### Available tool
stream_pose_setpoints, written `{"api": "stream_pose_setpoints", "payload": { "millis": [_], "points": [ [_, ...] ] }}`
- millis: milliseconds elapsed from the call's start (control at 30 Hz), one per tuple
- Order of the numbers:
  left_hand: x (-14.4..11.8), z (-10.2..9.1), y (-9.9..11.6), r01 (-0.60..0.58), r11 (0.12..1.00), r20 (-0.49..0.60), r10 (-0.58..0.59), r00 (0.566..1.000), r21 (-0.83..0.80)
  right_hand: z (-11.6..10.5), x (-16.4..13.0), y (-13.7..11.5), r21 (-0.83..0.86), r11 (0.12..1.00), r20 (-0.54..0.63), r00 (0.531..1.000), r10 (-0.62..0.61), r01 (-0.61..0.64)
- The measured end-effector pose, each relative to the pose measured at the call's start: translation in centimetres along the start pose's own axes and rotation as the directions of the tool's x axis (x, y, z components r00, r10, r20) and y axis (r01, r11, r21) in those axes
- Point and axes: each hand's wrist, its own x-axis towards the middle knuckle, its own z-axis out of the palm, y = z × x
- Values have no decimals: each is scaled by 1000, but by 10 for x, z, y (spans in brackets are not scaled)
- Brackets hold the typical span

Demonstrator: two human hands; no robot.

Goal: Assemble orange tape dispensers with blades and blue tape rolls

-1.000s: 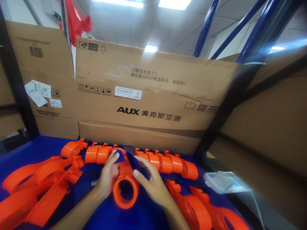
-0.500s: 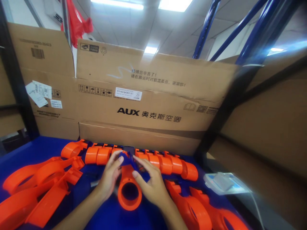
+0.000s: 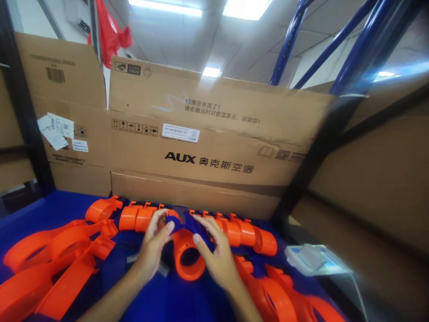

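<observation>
Orange ring part (image 3: 188, 258): held just above the blue tabletop (image 3: 60, 208), before a row of orange parts (image 3: 234, 230)
Left hand (image 3: 152, 248): grip clamped on its blue top piece (image 3: 182, 222)
Right hand (image 3: 217, 259): fingers pinching the same piece

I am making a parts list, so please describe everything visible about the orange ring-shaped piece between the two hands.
The orange ring-shaped plastic piece looks smooth and moulded, a short hollow tube whose round opening faces the camera. It lies on the blue table cover, tilted slightly upward. At its far end sits a small dark blue part. The left hand and right hand flank it, fingertips pinching that blue part.
</observation>
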Motion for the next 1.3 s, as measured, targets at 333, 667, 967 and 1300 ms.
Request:
{"api": "stream_pose_setpoints", "payload": {
  "millis": [333,667,967,1300],
  "points": [
    [-1,-1,2,13,1000,2,-13,1000,11,2,1,0,-46,999,31,999,-15,17],
    [0,-6,-2,-17,998,51,20,999,-65,3,-3,6,-15,999,94,995,35,-33],
    [0,-8,2,-82,996,104,85,991,-27,6,-6,5,-105,994,100,995,5,5],
    [6,-3,8,-227,945,90,211,973,235,7,-6,7,-463,847,3,956,-294,262]
  ]
}}
